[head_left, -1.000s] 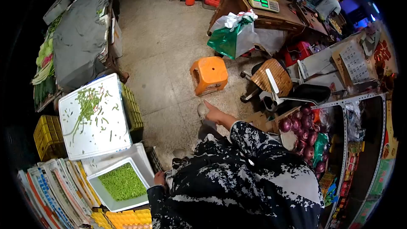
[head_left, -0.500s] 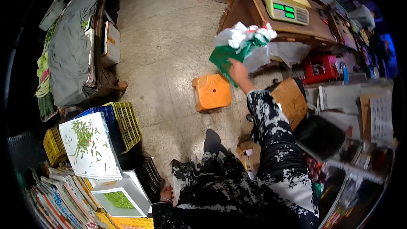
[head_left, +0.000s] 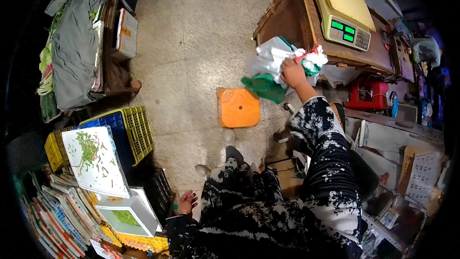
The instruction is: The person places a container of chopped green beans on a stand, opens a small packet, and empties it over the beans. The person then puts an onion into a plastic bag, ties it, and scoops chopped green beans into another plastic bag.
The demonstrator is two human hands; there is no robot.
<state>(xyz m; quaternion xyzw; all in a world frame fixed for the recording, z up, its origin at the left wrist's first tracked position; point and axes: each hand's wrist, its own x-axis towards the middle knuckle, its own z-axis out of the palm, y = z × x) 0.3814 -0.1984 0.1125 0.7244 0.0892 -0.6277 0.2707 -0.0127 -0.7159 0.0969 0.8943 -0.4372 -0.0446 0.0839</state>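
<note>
My right hand [head_left: 293, 73] reaches forward, its fingers closed on a white plastic bag [head_left: 274, 53] in a bundle of bags at the desk's corner. Below that hand hangs a green plastic bag [head_left: 264, 88], slightly blurred; whether the hand also holds it is hard to see. Knotted white bag handles [head_left: 315, 59] with red and green bits bunch up beside my fingers. Low on the left, my left hand [head_left: 186, 202] is held palm up with fingers loosely apart and nothing in it. It is nearest a black crate [head_left: 162, 189].
An orange stool [head_left: 239, 108] stands on the floor ahead. The wooden desk [head_left: 287, 14] carries a yellow scale [head_left: 347, 7]. At left are a yellow crate [head_left: 139, 134], a white foam lid [head_left: 96, 160] with green scraps, and a foam box [head_left: 152, 220] holding chopped greens.
My right hand has moved from the green bag up and right to the white bag. The green bag hangs lower. My left hand has risen slightly and its fingers have spread.
</note>
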